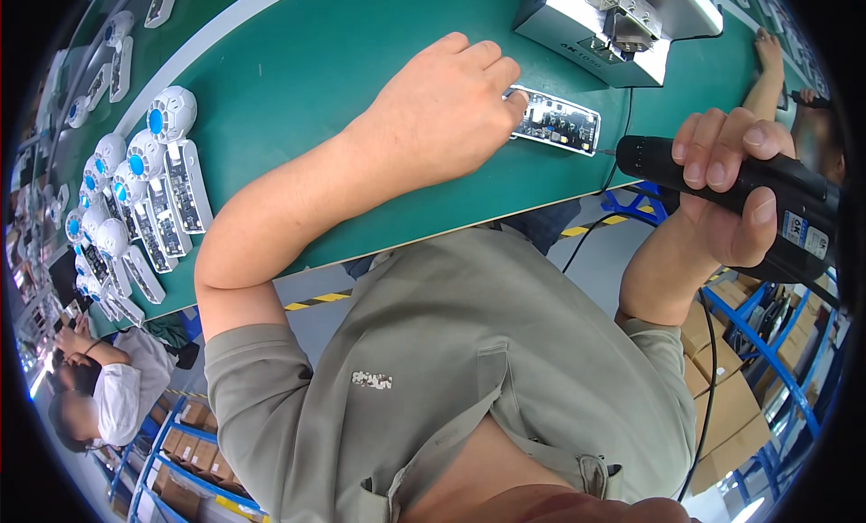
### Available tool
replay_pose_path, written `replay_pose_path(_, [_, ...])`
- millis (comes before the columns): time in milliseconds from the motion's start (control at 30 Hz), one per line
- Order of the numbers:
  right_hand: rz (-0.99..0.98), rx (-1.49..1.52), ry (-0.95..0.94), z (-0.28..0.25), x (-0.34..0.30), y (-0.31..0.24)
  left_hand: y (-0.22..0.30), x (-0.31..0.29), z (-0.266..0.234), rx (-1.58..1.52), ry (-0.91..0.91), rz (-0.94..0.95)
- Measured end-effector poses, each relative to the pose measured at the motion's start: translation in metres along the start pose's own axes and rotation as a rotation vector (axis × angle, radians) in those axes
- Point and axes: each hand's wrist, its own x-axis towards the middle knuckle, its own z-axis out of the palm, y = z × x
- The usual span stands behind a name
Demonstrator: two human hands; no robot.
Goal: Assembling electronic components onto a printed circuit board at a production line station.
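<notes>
A white-edged device with an exposed dark circuit board [564, 121] lies on the green bench, in front of a metal box. My left hand [456, 108] grips its left end; curled fingers cover that end and whatever part is beneath them. In my right hand [726, 157] is a black electric screwdriver [654, 162], held level with the fingers wrapped around its body. Its thin bit points left and reaches the board's right end. Whether the tip touches a screw there is too small to tell.
A silver box-shaped machine [577, 49] stands at the back right. Several white units with round heads and open circuit boards [187, 185] line the green bench [298, 81] on the left. Black cables run near my right arm. Other people sit at far left and far right.
</notes>
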Motion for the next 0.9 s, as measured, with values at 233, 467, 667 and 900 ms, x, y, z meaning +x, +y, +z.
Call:
replay_pose_path(233, [-0.005, -0.008, -0.017, 0.005, 0.003, 0.003, -0.003, 0.001, 0.008, -0.019, 0.119, 0.046])
replay_pose_path(467, [-0.025, -0.055, 0.074, 0.014, -0.003, 0.005, -0.002, -0.001, 0.002, -0.083, -0.026, 0.006])
replay_pose_path(667, [-0.077, -0.086, 0.228, -0.026, -0.03, -0.021, 0.002, -0.006, 0.013, 0.016, 0.143, 0.008])
replay_pose_path(900, [0.045, -0.18, 0.364, -0.098, -0.08, -0.01, -0.002, -0.001, -0.003, 0.02, 0.101, 0.056])
